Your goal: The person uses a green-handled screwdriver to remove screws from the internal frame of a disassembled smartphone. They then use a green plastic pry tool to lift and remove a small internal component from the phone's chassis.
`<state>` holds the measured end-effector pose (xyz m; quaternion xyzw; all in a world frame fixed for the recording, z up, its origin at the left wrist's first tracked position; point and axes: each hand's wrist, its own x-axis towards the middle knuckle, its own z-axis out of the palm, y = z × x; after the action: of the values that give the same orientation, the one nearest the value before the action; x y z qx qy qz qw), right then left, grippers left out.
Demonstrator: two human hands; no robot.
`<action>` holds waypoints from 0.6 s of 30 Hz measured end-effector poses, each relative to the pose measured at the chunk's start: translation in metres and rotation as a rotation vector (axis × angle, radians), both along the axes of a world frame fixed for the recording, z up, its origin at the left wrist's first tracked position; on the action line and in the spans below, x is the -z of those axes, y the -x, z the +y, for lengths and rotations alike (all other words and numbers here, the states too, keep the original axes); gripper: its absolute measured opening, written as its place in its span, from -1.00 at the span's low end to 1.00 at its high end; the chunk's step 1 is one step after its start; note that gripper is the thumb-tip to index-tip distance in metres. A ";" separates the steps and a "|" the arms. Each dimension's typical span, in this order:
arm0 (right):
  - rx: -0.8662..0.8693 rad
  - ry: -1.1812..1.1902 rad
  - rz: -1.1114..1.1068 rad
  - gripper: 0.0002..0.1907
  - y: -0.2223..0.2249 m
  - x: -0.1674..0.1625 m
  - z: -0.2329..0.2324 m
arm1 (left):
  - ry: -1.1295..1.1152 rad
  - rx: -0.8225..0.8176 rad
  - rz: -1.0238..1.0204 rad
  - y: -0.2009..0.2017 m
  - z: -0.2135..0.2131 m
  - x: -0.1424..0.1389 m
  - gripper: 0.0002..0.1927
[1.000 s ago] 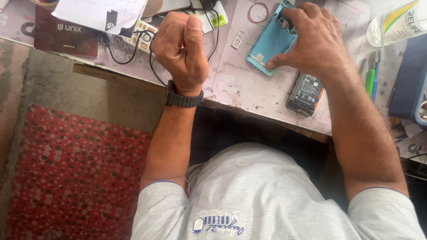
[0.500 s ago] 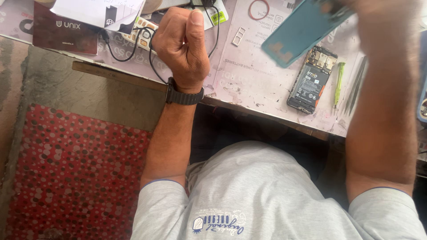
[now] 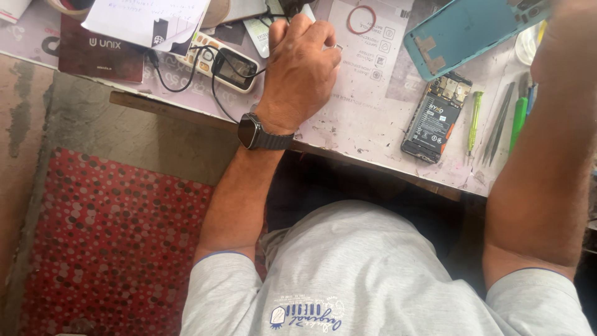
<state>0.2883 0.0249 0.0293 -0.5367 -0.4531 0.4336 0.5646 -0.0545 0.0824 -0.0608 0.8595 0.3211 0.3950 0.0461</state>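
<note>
My left hand is resting curled in a loose fist on the worn pale worktop. My right hand is lifting the teal plastic phone back cover; I cannot tell its grip. The opened black phone body is lying below it.

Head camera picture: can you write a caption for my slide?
Left hand fisted on a worktable; the right arm lifts a teal phone back cover above an opened phone.

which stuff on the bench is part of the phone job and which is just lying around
In use: teal back cover, opened phone, green screwdriver, tweezers, left hand.
Lying about: red ring, white meter, dark booklet, papers.
</note>
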 end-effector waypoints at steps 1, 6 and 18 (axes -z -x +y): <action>0.001 -0.002 -0.001 -0.88 -0.002 0.000 0.000 | 0.000 0.001 -0.001 0.000 0.000 0.002 -0.95; 0.009 -0.014 -0.020 -0.89 -0.008 0.000 -0.003 | 0.029 0.014 -0.042 0.001 0.001 0.006 -0.98; -0.091 0.065 -0.417 -0.80 0.082 0.028 0.042 | -0.027 -0.146 -0.313 0.008 0.005 -0.006 -0.83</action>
<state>0.2062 0.0667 0.0011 -0.6117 -0.5696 0.3527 0.4207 -0.0628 0.0874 -0.0549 0.7625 0.3660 0.5306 0.0551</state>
